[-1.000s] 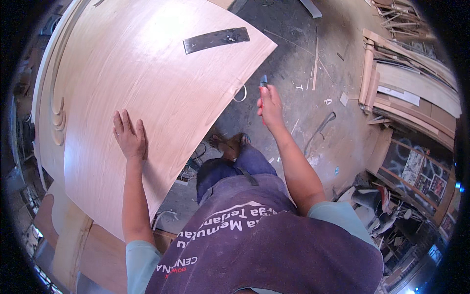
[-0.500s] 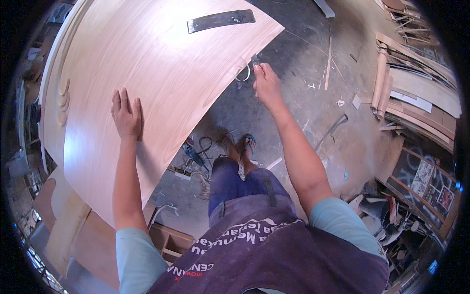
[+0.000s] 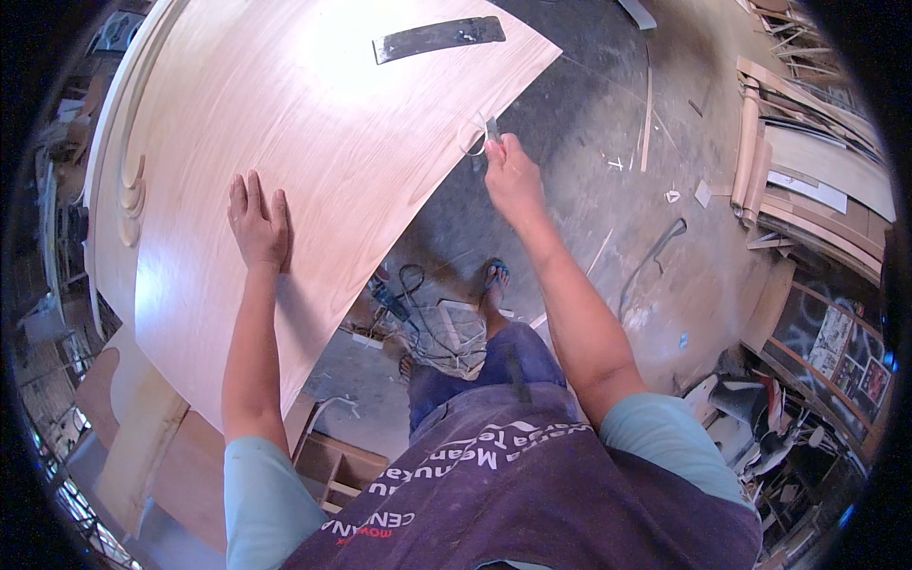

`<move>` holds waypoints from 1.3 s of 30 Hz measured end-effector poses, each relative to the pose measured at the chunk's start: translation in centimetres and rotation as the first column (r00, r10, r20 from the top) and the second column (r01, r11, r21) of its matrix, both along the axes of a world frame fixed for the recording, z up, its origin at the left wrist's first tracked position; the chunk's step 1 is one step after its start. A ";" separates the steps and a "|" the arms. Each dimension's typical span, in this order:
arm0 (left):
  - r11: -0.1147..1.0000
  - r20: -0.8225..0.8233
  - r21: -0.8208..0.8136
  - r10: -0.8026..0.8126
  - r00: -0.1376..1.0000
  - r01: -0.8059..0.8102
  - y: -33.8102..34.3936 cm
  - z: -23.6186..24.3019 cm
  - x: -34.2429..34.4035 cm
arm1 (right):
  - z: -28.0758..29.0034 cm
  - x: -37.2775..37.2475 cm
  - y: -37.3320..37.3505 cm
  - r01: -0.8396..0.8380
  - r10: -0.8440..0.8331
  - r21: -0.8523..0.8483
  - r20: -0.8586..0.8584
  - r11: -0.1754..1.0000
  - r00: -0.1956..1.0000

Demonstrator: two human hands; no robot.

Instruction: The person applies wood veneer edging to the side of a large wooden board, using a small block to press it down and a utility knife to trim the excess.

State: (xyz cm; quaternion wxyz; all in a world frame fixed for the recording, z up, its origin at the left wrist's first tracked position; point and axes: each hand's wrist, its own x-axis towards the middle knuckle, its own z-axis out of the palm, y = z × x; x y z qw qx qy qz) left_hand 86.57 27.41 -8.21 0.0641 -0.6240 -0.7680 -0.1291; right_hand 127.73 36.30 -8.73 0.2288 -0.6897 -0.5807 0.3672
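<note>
A large pale wood-grain panel (image 3: pixel 323 142) lies in front of me. My left hand (image 3: pixel 258 226) rests flat on it, fingers stretched out and nothing held. At the panel's right edge, my right hand (image 3: pixel 516 182) is closed around a flat-bladed tool (image 3: pixel 492 127); its grey blade points away from me and its handle is hidden in the fist. Beside the blade, a thin pale strip (image 3: pixel 462 139) curls in a loop at the edge. A dark, slightly curved flat piece (image 3: pixel 439 40) lies near the far corner of the panel.
Curved mouldings (image 3: pixel 133 199) line the panel's left side. On the floor below are a blue power tool (image 3: pixel 388 300) with its cord and scattered offcuts. Stacked boards (image 3: pixel 807 190) stand at the right, a motorbike (image 3: pixel 736 404) at the lower right. An open wooden box (image 3: pixel 342 465) sits lower left.
My right hand and the blade have come slightly nearer to me along the panel edge. My feet and legs have shifted, and the view has moved a little. The left hand stays flat.
</note>
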 end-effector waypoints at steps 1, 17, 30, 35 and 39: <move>1.000 0.001 -0.001 -0.003 1.000 0.003 0.1 0.0 0.0 | -0.4 0.0 0.1 0.016 -0.016 0.019 -0.004 1.000 1.000; 1.000 0.021 -0.013 -0.009 1.000 0.010 0.1 -0.5 0.0 | -0.7 -2.4 -1.1 0.162 -0.160 0.095 -0.024 0.982 0.987; 0.999 0.013 -0.035 -0.003 1.000 0.004 -0.2 -0.2 -0.1 | 0.0 -5.5 -6.5 0.095 -0.095 -0.026 0.002 0.995 0.995; 0.999 0.008 -0.034 0.008 1.000 -0.008 -0.1 -0.3 -0.3 | 0.3 -8.2 -10.5 0.080 -0.081 -0.037 -0.015 0.996 0.997; 1.000 0.019 -0.030 0.006 1.000 -0.006 0.0 -0.8 -0.7 | 0.5 -10.2 -13.6 0.048 -0.049 -0.080 -0.016 0.996 0.999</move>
